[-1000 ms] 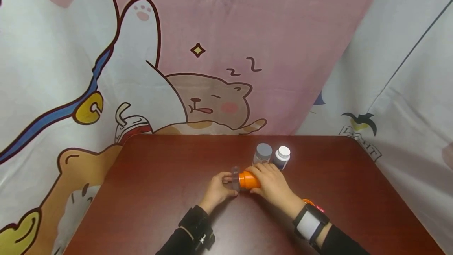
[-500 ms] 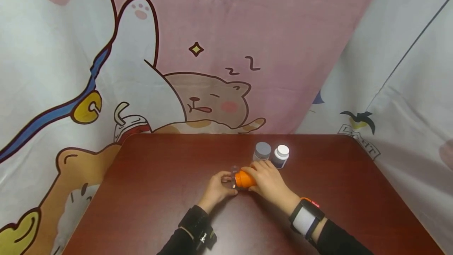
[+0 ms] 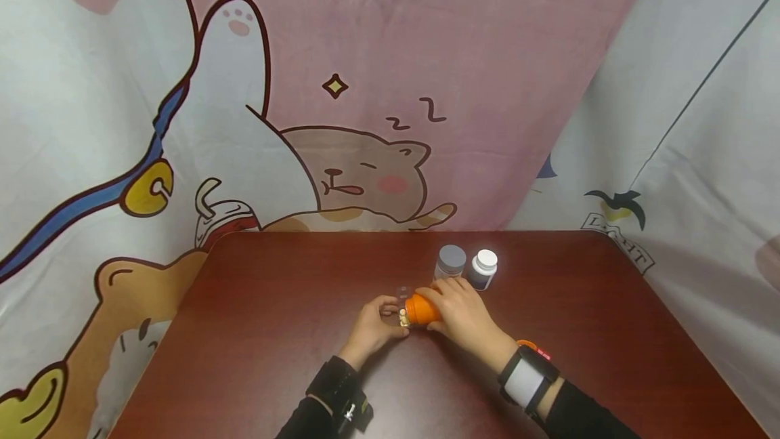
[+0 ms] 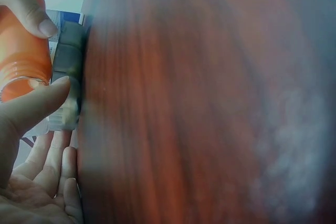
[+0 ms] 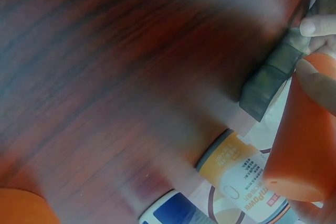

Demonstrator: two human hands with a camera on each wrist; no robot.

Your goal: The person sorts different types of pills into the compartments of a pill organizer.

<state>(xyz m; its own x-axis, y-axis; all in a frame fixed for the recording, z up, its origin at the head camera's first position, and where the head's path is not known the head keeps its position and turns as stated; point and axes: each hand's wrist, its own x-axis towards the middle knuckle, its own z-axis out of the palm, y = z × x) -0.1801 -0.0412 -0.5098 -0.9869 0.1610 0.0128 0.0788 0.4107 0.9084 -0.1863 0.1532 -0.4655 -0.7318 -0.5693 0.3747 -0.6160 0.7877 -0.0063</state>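
Observation:
My right hand (image 3: 460, 310) grips an orange pill bottle (image 3: 422, 308), tilted with its uncapped mouth toward my left hand. Small pale pills (image 3: 403, 318) lie at the mouth, over a see-through pill organizer (image 3: 403, 294) with a row of compartments. Thumb and fingers of my left hand (image 3: 369, 330) hold the near end of that organizer. In the left wrist view the bottle's mouth (image 4: 23, 85) is partly behind my left thumb, with the smoky compartments (image 4: 68, 56) beside it. The right wrist view has the bottle's base (image 5: 299, 182) toward the camera.
Behind my right hand stand a grey-capped bottle (image 3: 451, 261) and a white-capped bottle (image 3: 484, 267) on the brown table (image 3: 292, 269). An orange round piece (image 3: 527, 343) with a red bit lies by my right wrist. A printed cloth (image 3: 487, 53) hangs behind the table.
The orange bottle has moved left over the organizer and its mouth has tipped down. Pale pills now show at its mouth. My left hand has stayed nearly still.

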